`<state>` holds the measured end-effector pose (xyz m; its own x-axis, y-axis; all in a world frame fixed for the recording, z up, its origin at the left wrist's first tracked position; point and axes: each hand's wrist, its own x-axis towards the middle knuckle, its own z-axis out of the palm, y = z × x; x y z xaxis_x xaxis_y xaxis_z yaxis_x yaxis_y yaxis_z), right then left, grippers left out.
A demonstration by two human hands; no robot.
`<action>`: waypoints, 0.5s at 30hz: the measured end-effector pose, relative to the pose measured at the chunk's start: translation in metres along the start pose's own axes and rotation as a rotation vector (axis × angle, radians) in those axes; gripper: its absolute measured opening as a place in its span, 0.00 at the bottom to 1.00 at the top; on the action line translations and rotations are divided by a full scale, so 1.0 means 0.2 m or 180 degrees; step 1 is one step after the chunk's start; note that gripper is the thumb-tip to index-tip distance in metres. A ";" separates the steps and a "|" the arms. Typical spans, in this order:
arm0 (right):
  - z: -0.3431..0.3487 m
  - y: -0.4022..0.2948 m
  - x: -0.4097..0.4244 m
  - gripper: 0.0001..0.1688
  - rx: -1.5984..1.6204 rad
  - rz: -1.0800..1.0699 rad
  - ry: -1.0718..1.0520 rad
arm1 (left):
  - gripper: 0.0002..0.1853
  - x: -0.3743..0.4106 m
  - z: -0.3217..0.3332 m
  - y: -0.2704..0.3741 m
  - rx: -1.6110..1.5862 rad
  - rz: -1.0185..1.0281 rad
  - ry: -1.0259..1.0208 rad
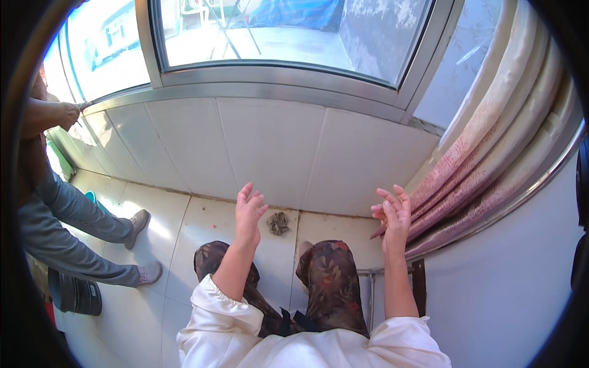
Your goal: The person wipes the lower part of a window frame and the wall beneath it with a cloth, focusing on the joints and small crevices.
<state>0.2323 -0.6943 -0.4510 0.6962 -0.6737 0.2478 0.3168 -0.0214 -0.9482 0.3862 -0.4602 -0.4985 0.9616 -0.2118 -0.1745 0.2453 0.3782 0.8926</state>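
Note:
My left hand [251,214] is raised in front of me over the tiled floor, fingers apart and holding nothing. My right hand [394,216] is raised too, with loosely curled fingers and nothing in it; it appears beside the lower edge of the pink and cream curtain [460,172]. Whether it touches the curtain, I cannot tell. A crumpled grey-brown rag [278,223] lies on the floor near the wall, seen between my hands and closer to the left one. Below are my knees in dark patterned trousers [329,280].
A metal-framed window [285,76] stands above a white tiled wall [271,142]. At the left another person [83,230] stands by the window, a hand near its sill. Behind that person are a dark bucket [76,292] and a teal container [91,197]. A metal rail [543,184] curves at the right.

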 end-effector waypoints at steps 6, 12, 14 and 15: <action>0.04 -0.05 -0.06 0.22 0.0199 -0.0152 -0.0293 | 0.29 0.01 0.07 0.01 0.0320 0.0050 0.0069; 0.22 -0.11 -0.13 0.23 0.0433 -0.0064 -0.1164 | 0.14 0.07 0.15 0.01 0.1116 0.0426 -0.0798; 0.34 -0.13 -0.14 0.23 0.0475 -0.0044 -0.1606 | 0.11 0.04 0.13 0.07 0.1604 0.0643 -0.1332; 0.41 -0.11 -0.16 0.23 0.0491 0.0051 -0.1856 | 0.12 0.04 0.12 0.09 0.1812 0.0663 -0.1583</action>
<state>0.2553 -0.6117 -0.4214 0.9262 -0.1559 0.3432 0.3629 0.1220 -0.9238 0.3947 -0.4774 -0.4741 0.7799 -0.6167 0.1067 -0.1642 -0.0372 0.9857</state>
